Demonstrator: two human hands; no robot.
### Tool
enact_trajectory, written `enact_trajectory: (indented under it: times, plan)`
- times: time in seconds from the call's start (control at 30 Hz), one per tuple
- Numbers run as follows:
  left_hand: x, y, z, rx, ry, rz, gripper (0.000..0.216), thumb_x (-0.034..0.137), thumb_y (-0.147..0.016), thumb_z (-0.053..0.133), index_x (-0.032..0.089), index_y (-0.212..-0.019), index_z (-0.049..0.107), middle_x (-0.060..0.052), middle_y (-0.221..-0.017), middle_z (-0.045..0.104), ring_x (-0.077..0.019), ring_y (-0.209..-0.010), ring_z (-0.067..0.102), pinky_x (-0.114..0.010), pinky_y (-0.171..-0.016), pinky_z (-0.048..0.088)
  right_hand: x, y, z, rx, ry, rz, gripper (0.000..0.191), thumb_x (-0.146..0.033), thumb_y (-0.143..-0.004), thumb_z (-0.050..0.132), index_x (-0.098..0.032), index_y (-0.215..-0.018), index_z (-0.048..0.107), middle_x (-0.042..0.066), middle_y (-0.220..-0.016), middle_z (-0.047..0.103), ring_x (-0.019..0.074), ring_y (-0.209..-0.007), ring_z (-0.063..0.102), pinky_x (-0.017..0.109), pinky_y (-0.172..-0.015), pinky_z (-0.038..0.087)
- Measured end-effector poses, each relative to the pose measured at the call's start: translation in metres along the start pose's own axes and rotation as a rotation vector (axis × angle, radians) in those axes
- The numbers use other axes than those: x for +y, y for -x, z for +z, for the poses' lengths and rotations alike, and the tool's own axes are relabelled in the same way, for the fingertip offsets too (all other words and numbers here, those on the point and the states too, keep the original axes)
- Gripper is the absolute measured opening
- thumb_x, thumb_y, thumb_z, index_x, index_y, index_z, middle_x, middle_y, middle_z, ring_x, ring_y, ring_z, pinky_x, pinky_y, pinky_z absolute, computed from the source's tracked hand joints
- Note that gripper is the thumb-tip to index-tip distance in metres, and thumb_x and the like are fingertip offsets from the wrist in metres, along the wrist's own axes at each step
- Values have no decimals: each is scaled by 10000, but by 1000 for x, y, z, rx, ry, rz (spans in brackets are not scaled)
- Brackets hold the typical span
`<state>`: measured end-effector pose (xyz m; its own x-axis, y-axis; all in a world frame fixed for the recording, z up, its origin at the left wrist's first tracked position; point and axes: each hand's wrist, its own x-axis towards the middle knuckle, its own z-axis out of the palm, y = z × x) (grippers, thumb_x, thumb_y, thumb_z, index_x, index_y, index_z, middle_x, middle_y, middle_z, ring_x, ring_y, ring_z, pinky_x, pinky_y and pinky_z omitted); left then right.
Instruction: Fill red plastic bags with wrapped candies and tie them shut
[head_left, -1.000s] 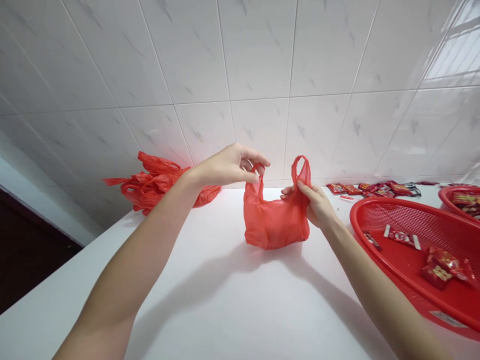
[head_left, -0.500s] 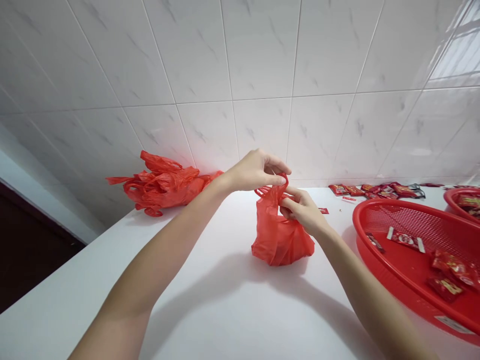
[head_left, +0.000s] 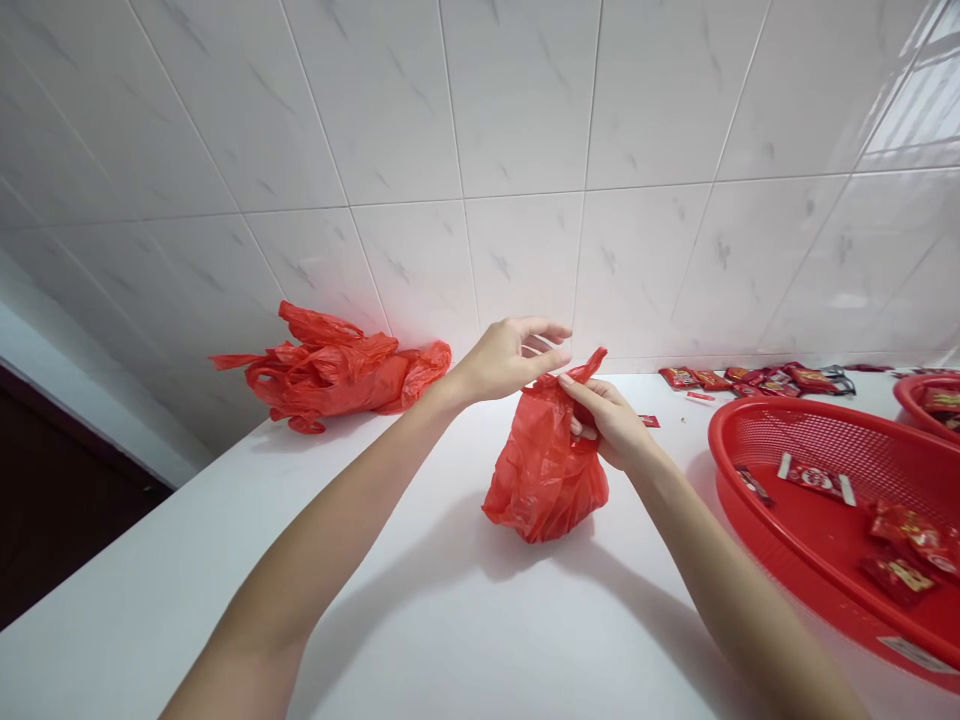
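A red plastic bag (head_left: 544, 470) hangs gathered at its neck above the white table, bulging at the bottom; what is inside cannot be made out. My right hand (head_left: 609, 420) pinches the neck from the right, thumb on top, and a twisted end of the bag pokes up past the thumb. Just above and left of the neck, my left hand (head_left: 510, 355) has its fingers stretched out and parted from the thumb. Whether its lower edge touches the plastic I cannot tell.
Red plastic bags (head_left: 337, 370) lie heaped at the left by the tiled wall. At right stands a red basket (head_left: 757, 420) with several wrapped snacks, a second basket (head_left: 911, 395) behind it. Small red packets (head_left: 776, 380) line the wall.
My left hand has let go of the bag's handles and its fingers have spread. My right hand now grips the bunched neck, and the bag has turned and shifted slightly left.
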<state>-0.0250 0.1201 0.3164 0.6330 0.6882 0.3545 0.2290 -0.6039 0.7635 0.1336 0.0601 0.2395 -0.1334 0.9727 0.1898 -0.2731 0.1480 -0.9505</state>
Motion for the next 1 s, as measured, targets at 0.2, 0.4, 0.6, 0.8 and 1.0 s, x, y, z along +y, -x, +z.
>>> enact_trajectory:
  times: [0.2, 0.4, 0.6, 0.8, 1.0]
  plan:
    - [-24, 22, -8, 32, -5, -139, 234, 349, -757, 758, 153, -884, 757, -61, -811, 743, -182, -735, 684, -324, -704, 562, 4, -4, -10, 11, -12, 37, 444, -576, -814, 725, -180, -647, 617, 6, -534, 627, 73, -420, 392, 251, -482, 345]
    - [-28, 46, 15, 78, 101, 18, 154, 250, -751, 743, 166, -878, 769, -49, -883, 752, -153, -753, 688, -292, -740, 573, 2, -9, -18, 39, -80, 112, 342, -497, -799, 767, -167, -886, 737, 21, -675, 699, 88, -446, 475, 267, -506, 414]
    - [-46, 65, 46, -25, -7, 113, 184, 158, -815, 631, 222, -891, 786, -44, -1039, 778, -203, -994, 706, -331, -910, 552, 0, -9, -25, 14, -156, 156, 252, -419, -820, 758, -173, -865, 722, 43, -779, 742, 115, -549, 614, 256, -595, 509]
    - [-64, 47, 46, 320, 279, -23, 211, 303, -792, 707, 190, -967, 740, -87, -1070, 756, -230, -1034, 690, -371, -953, 527, -3, -5, -27, -40, -90, 126, 311, -463, -815, 756, -158, -861, 714, 45, -735, 724, 132, -590, 653, 254, -638, 522]
    - [-66, 30, 52, 1, 617, -125, 473, 341, -742, 786, 205, -1180, 671, -35, -901, 729, -179, -805, 673, -379, -889, 520, -2, -2, -17, -4, 218, -74, 430, -595, -842, 682, -167, -880, 710, 38, -724, 698, 172, -636, 653, 305, -658, 516]
